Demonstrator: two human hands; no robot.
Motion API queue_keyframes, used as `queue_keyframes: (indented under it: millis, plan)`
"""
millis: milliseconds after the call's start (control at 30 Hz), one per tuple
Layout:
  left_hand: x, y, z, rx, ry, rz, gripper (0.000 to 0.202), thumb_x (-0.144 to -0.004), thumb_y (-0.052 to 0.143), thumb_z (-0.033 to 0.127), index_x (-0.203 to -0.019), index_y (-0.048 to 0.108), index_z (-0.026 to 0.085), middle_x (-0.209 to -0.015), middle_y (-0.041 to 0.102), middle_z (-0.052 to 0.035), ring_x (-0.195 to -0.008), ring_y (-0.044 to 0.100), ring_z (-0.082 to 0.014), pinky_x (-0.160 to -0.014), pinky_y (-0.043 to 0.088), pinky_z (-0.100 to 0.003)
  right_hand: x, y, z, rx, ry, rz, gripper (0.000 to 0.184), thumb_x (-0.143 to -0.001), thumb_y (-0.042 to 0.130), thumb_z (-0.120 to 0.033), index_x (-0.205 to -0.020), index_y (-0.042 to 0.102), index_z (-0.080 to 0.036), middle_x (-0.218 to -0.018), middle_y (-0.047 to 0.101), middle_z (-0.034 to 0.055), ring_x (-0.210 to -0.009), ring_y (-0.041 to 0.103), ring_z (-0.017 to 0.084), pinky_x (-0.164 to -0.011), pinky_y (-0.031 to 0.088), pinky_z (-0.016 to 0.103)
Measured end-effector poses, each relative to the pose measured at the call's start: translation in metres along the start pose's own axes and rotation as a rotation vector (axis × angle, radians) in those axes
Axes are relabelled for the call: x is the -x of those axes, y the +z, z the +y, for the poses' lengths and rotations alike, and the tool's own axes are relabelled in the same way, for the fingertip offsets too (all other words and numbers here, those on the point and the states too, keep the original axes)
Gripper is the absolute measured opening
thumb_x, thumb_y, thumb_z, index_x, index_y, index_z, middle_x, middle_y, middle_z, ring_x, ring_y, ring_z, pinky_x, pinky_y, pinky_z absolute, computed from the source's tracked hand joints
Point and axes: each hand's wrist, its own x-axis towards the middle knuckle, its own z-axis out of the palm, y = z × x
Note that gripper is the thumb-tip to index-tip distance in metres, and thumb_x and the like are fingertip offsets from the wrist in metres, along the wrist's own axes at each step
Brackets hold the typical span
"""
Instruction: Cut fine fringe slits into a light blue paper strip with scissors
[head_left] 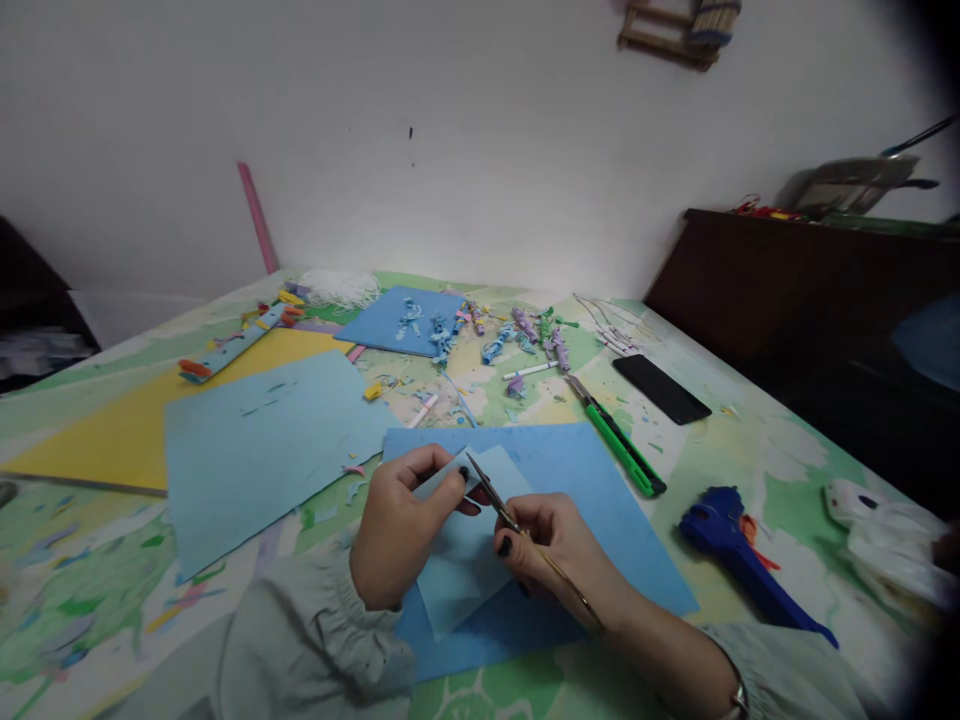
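Observation:
My left hand (401,525) pinches a small light blue sheet (452,468), thumb on top and fingers beneath. In my right hand (566,555) is a pair of scissors (495,497), their thin dark blades pointing up and left against the edge of that sheet. A slim gold-coloured handle runs back along the right palm. Below both hands, another light blue piece (457,590) lies on a larger blue sheet (622,590). Whether the held sheet and the lower piece are joined is hidden by the fingers.
A green box cutter (619,440), a black phone (661,388) and a blue glue gun (742,560) lie to the right. Left are a light blue sheet (270,450) and yellow sheet (97,435). Rolled paper pieces (495,342) and scraps lie farther back, near the wall.

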Motion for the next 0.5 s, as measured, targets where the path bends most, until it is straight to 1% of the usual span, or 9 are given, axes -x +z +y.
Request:
queue_keyframes:
  millis: [133, 333, 500]
  plan:
    - [0.0006, -0.0001, 0.0015, -0.015, -0.003, 0.0, 0.014, -0.073, 0.055, 0.016, -0.059, 0.06, 0.015, -0.059, 0.067, -0.0002, -0.054, 0.061, -0.0131, -0.058, 0.048, -0.023, -0.0014, 0.0, 0.0018, -0.002, 0.001, -0.001, 0.049, -0.064, 0.062, -0.06, -0.056, 0.042, -0.016, -0.041, 0.036, -0.0071, -0.036, 0.03, 0.004, -0.034, 0.018, 0.018]
    - [-0.0003, 0.0, 0.0005, -0.013, -0.001, -0.01, 0.014, -0.073, 0.055, 0.015, -0.06, 0.06, 0.015, -0.058, 0.067, 0.0004, -0.054, 0.061, -0.0126, -0.058, 0.048, -0.023, -0.0016, -0.0013, 0.0031, -0.005, 0.007, 0.015, 0.048, -0.064, 0.065, -0.057, -0.056, 0.043, -0.016, -0.04, 0.036, -0.0074, -0.035, 0.029, 0.004, -0.034, 0.017, 0.017]
    - [0.0004, 0.0001, -0.0001, 0.0, -0.006, -0.018, 0.014, -0.074, 0.055, 0.016, -0.061, 0.06, 0.015, -0.06, 0.067, 0.0004, -0.054, 0.061, -0.0123, -0.058, 0.048, -0.023, -0.0033, -0.001, 0.003, -0.008, 0.021, 0.039, 0.05, -0.06, 0.067, -0.058, -0.053, 0.041, -0.016, -0.038, 0.034, -0.0081, -0.035, 0.027, 0.003, -0.033, 0.016, 0.017]
